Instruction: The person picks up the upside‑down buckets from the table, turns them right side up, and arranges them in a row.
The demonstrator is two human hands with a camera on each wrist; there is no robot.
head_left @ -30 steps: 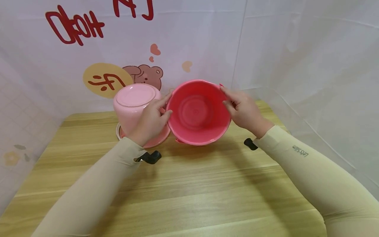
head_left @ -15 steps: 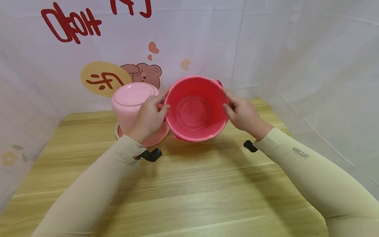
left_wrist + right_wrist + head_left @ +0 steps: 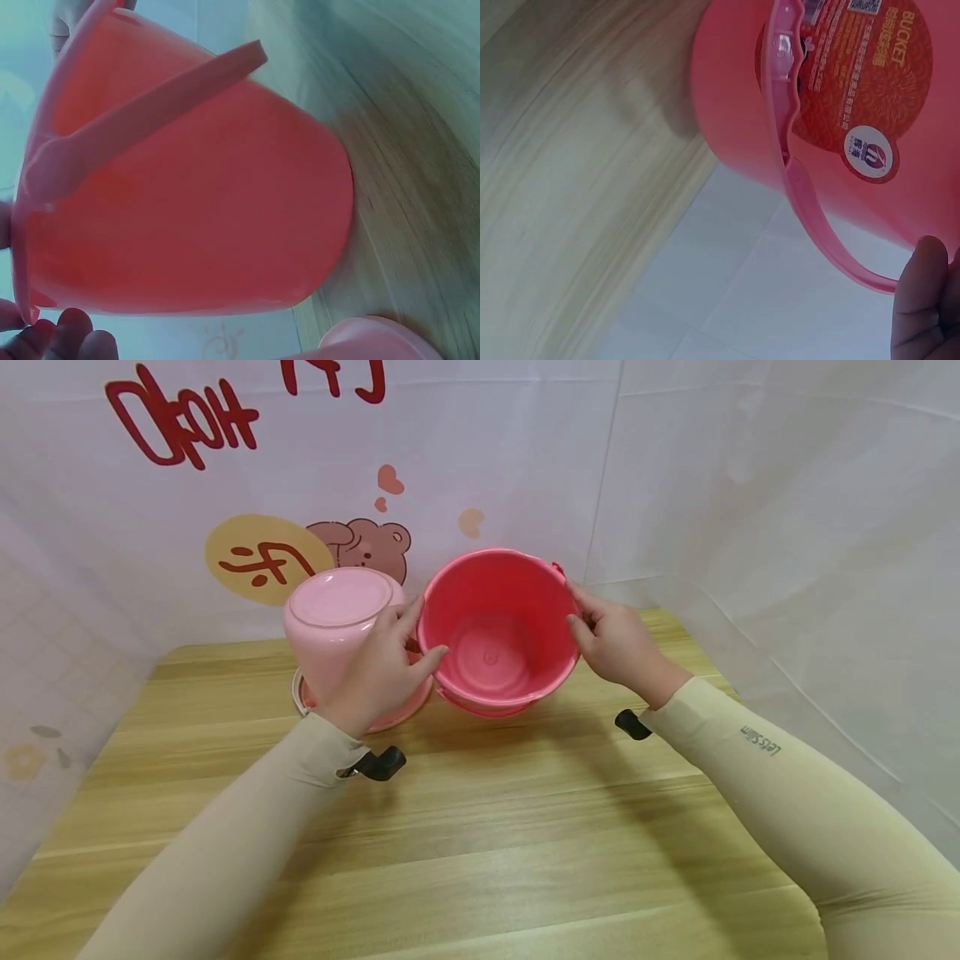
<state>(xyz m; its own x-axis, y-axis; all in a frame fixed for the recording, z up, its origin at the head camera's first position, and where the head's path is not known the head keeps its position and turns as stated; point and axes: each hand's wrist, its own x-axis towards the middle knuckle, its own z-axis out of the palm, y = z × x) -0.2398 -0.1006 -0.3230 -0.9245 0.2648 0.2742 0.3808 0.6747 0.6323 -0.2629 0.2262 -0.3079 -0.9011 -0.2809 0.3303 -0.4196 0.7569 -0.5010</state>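
Note:
A bright pink-red plastic bucket (image 3: 491, 656) is tilted in the head view, its mouth turned toward me. My left hand (image 3: 380, 672) grips the rim at the left, thumb over the edge and fingers behind. On the opposite side my right hand (image 3: 618, 639) pinches the rim. The bucket's handle (image 3: 821, 232) hangs along the outer wall in the right wrist view, crossing near a printed label (image 3: 847, 90). Whether the bucket's base touches the table cannot be told. Partly behind my left hand, a paler pink bucket (image 3: 345, 597) stands upside down.
The wood-grain table (image 3: 480, 860) spreads below both arms. Behind it hangs a white cloth (image 3: 525, 468) with red lettering and a cartoon bear (image 3: 375, 547). Black straps show at both wrists. A white ring (image 3: 298, 693) shows at the pale bucket's foot.
The red bucket has tipped, its near rim rising so more of its underside and handle show. My left thumb lies further over the rim. The pale bucket stays put.

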